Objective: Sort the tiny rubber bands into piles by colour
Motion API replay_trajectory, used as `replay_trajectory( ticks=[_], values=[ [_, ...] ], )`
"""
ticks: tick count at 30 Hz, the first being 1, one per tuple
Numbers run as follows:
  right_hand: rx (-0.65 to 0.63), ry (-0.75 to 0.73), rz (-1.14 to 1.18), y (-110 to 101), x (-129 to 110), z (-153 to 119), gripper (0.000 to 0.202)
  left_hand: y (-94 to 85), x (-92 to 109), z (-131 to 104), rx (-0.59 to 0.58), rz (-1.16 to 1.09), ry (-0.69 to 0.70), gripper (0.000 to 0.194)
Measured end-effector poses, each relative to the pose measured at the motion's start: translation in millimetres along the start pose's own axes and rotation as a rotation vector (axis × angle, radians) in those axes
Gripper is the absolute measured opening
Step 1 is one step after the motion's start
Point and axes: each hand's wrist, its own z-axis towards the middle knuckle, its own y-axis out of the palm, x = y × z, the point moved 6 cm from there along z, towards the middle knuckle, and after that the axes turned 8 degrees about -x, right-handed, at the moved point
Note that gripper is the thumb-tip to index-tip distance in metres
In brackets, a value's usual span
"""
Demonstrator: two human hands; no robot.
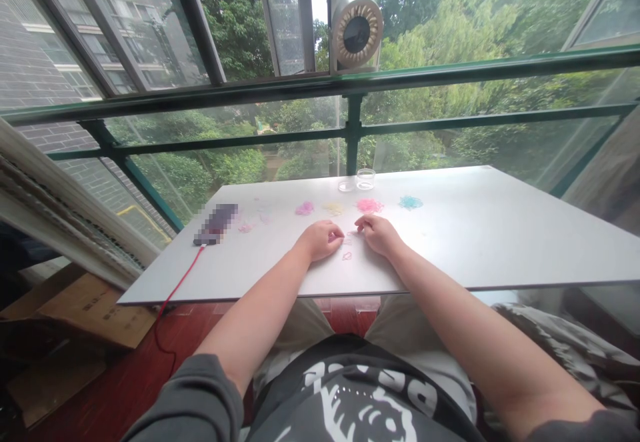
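Observation:
My left hand (324,239) rests on the white table (500,235) with its fingers curled together. Facing it, my right hand (379,234) has its thumb and forefinger pinched. Bits of pink show at the right fingertips and between the hands, too small to tell whether either hand grips them. Just in front lies a small pink rubber band (347,255). Beyond the hands are loose piles of thin rubber bands: a purple pile (305,209), a pale yellow pile (333,209), a pink pile (369,206) and a teal pile (411,201).
Two clear round containers (365,178) stand at the table's far edge. To the left are scattered pale pink bands (245,227) and a blurred-out phone-like device (216,224) with a red cable (180,282) running off the edge. A green railing (425,82) stands behind.

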Motion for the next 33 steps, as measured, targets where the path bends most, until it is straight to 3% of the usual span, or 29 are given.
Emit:
replay_trajectory(
  ticks=[5,12,18,25,33],
  values=[
    [-0.025,-0.03,-0.014,0.9,-3.3,-0.2,0.028,-0.2,-2.8,-0.6,0.005,-0.059,-0.038,0.017],
    [-0.027,-0.102,-0.109,3.8,-8.1,0.1,0.023,-1.7,-19.0,-1.2,0.076,-0.319,-0.134,0.024],
    [-0.077,-0.204,-0.188,9.1,-19.3,-4.2,0.018,1.3,-25.2,0.8,0.088,-0.487,-0.124,0.024],
    [-0.176,-0.347,-0.228,11.7,-35.8,-11.9,0.014,-3.8,-24.5,0.8,0.102,-0.5,-0.11,0.023],
    [-0.234,-0.399,-0.213,13.7,-42.3,-15.5,0.035,-3.1,-24.7,-0.5,0.123,-0.592,-0.143,0.023]
  ],
)
